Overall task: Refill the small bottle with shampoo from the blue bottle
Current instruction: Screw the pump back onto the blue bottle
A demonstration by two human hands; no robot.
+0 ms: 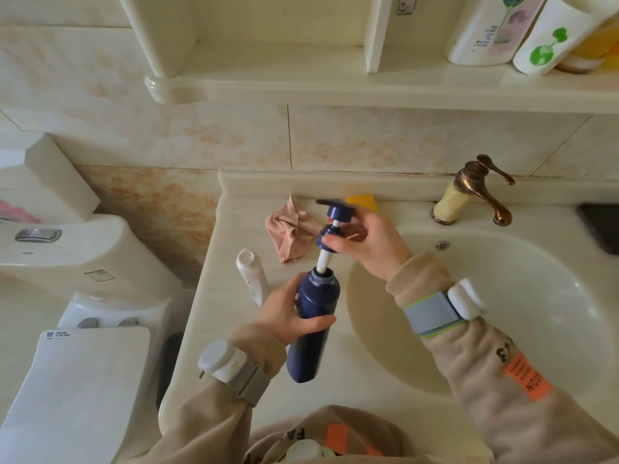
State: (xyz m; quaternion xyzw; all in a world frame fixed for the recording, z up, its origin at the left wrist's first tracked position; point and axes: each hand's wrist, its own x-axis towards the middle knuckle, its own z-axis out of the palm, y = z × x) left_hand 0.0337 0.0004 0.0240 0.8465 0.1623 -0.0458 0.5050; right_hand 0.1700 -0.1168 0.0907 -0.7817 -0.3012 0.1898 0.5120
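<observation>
1. The left hand (284,316) grips the blue bottle (316,316) over the counter (214,313).
2. The small bottle (253,277) (a white one) lies on the counter just beside it.
3. The right hand (366,244) holds the pump (335,226) lifted, with the tube end inside the bottle neck.

Cream vanity counter (231,236) before me, basin (502,296) sunk in its right part. Left of basin: small white bottle (253,276), cap off, mouth toward wall; standing or lying, can't tell. Behind it, crumpled pink cloth (291,232). Yellow piece (363,199) against back ledge. Bronze tap (475,192) on basin's rear rim. Dark object (599,229) at far right.
</observation>
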